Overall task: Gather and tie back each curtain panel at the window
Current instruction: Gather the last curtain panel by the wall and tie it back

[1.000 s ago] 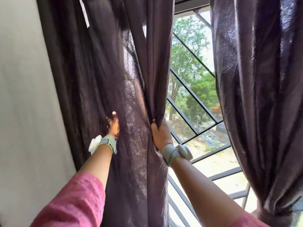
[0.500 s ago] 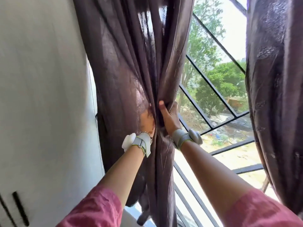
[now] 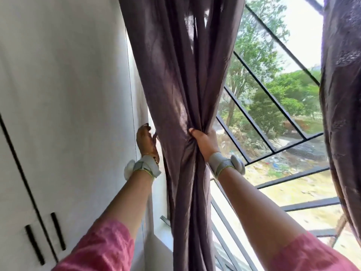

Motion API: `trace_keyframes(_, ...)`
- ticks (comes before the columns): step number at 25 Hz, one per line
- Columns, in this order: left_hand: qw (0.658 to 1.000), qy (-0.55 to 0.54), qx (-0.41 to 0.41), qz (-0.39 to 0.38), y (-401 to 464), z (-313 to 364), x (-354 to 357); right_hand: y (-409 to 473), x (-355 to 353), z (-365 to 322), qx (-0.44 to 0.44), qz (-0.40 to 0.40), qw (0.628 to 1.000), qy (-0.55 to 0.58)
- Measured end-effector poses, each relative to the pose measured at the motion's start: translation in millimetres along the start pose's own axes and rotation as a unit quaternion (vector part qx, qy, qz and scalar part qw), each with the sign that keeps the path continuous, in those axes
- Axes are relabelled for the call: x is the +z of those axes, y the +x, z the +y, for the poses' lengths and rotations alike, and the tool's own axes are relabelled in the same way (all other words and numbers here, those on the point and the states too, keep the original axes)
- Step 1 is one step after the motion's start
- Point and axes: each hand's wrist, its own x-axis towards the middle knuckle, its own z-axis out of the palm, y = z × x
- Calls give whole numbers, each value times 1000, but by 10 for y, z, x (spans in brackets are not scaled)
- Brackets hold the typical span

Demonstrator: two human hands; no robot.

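Gripping the left curtain panel (image 3: 181, 106) in the right hand (image 3: 205, 142), fist clamped on the bunched folds just left of the window grille (image 3: 259, 122); left hand (image 3: 147, 141) open, fingers spread, beside the panel's far edge; likely to lose outer folds if that hand lags; panel hanging vertical, long axis top to bottom, pinched at the waist; no tie visible

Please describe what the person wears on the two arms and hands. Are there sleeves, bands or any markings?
Both arms have pink sleeves that end near the elbow; the forearms are bare. Each wrist carries a grey fabric strap with a yellow-green edge and a round white device. The left hand shows a dark brown pattern, possibly henna. The right hand has no gloves or visible marks.
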Motion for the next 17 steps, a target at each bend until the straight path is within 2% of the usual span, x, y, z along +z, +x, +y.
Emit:
trace_keyframes(2, 993, 93, -58, -32, 146, 50, 2, -9, -11, 5, 5, -12, 1000, 1)
trace_keyframes(6, 952, 178, -131, -212, 232, -112, 148, -43, -12, 43, -8, -19, 1000, -11)
trace_keyframes(8, 935, 241, -139, -221, 112, -179, 154, -25, -39, 43, -15, -5, 1000, -25)
trace_keyframes(10, 935, 251, -106, -228, -34, -195, 252, -31, -82, 30, -25, 8, 999, -33)
trace_keyframes(12, 944, 215, -62, -241, -116, -130, 348, -41, -90, 29, -43, 6, 998, -41)
trace_keyframes(15, 958, 141, -88, -234, -229, -73, 366, -50, -30, 26, -41, 18, 998, -43)
trace_keyframes(17, 952, 169, -70, -244, -410, -91, 250, -83, 43, 12, -32, -5, 999, -22)
